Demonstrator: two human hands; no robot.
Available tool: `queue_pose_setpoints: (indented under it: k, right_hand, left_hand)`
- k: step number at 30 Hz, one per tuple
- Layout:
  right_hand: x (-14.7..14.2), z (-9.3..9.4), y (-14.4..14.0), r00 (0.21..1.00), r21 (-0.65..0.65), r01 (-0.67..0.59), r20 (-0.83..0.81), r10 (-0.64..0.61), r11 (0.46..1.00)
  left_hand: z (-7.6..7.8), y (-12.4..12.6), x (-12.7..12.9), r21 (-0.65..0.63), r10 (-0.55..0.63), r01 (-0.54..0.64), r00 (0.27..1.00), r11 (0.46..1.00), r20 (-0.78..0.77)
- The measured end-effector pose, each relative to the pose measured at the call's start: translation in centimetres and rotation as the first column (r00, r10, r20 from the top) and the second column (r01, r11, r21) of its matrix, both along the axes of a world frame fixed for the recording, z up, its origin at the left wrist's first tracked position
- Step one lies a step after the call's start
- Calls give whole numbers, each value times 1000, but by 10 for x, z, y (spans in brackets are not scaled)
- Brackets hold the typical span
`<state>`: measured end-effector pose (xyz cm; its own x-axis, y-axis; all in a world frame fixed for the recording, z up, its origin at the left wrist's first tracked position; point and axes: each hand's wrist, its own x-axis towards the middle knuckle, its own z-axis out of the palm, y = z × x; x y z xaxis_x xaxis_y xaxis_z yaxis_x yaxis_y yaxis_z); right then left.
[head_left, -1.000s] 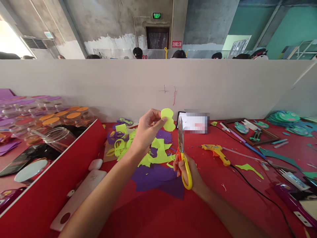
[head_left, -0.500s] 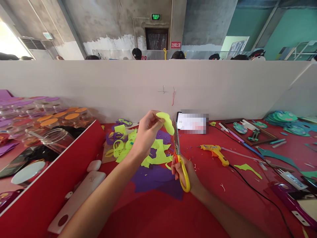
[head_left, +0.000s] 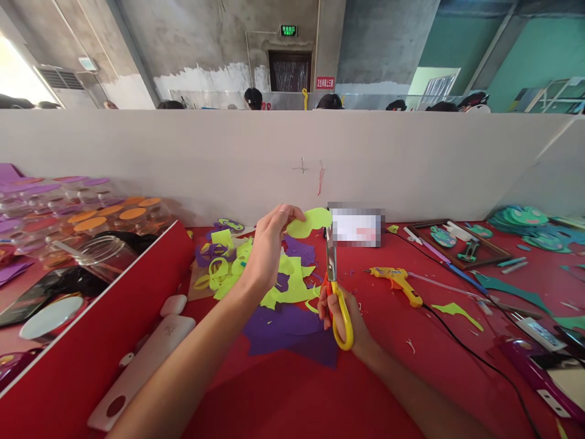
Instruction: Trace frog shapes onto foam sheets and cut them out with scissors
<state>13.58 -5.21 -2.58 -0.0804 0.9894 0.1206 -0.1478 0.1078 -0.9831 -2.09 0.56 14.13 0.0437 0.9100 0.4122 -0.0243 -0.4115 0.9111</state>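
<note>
My left hand pinches a yellow-green cut-out piece with rounded lobes by its left end, raised above the table. In my right hand is a pair of scissors with yellow and red handles, blades pointing up. The blade tips reach the right end of the cut-out; I cannot tell whether they grip its edge. Below my hands lies a heap of yellow-green scraps, mixed with purple ones, and a larger purple sheet spreads in front of it.
A yellow glue gun with a black cord lies right of the scissors. Behind it leans a phone, partly blurred out. A red divider runs along the left, with a white power bank beside it. Teal cut-outs are piled far right.
The yellow-green cut-out has turned, so it now lies more level and extends right toward the scissor tips. The scissors have shifted slightly right.
</note>
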Motion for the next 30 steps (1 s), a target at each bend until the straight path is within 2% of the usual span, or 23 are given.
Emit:
queue_pose_setpoints:
  k: [2,7,16,24,30]
  right_hand:
    - [0,0,0,1000,0,6,-2,-6,1000]
    - [0,0,-1,1000,28,9,6,-9,1000]
    - [4,2,-5,1000,94,-1,14,-1,996]
    - [7,-4,-4,997,105,-8,79,0,994]
    - [11,-9,-1,996,114,-15,85,6,993]
  left_hand:
    - [-1,0,0,2,24,-24,1000,1000,-9]
    - [-4,0,-1,14,-51,51,999,999,-17]
    - [-6,1,4,0,-64,64,998,998,-18]
    - [-7,2,3,-9,-109,109,985,994,-135]
    - [-4,-1,5,-7,-83,83,974,997,-213]
